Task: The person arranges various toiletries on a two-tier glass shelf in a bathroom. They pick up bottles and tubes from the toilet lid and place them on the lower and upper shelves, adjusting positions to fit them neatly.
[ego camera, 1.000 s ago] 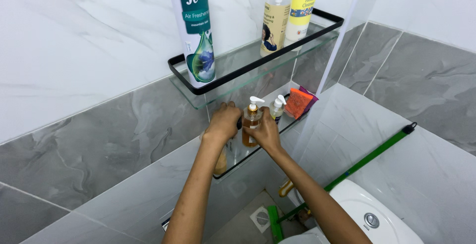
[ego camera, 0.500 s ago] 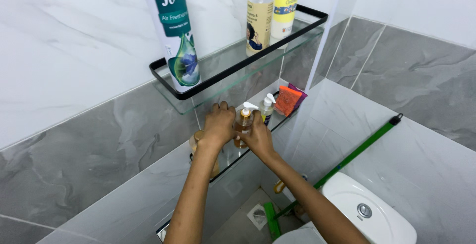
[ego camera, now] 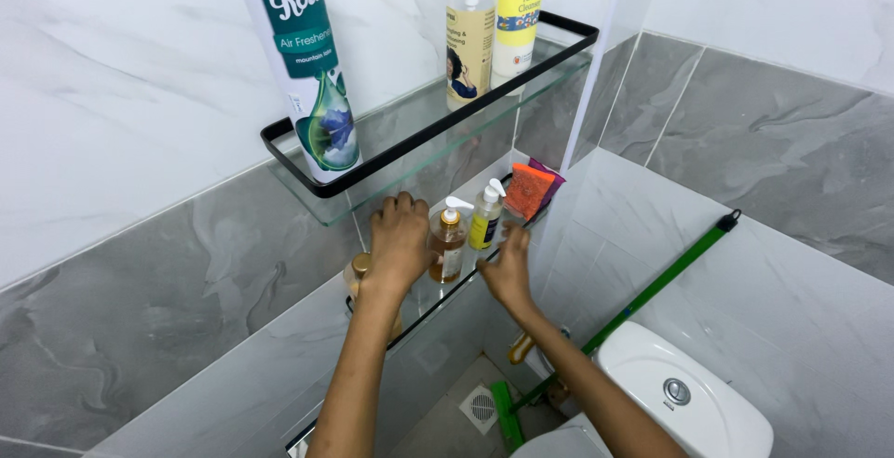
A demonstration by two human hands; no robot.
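The right hand (ego camera: pixel 507 267) has come off the amber pump bottle (ego camera: pixel 448 246), fingers loose and empty, while the left hand (ego camera: pixel 399 244) rests open beside that bottle on the lower shelf (ego camera: pixel 438 298).

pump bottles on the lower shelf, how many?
2. An amber pump bottle beside the left hand, and a yellow-labelled pump bottle just right of it. More could be hidden behind the left hand.
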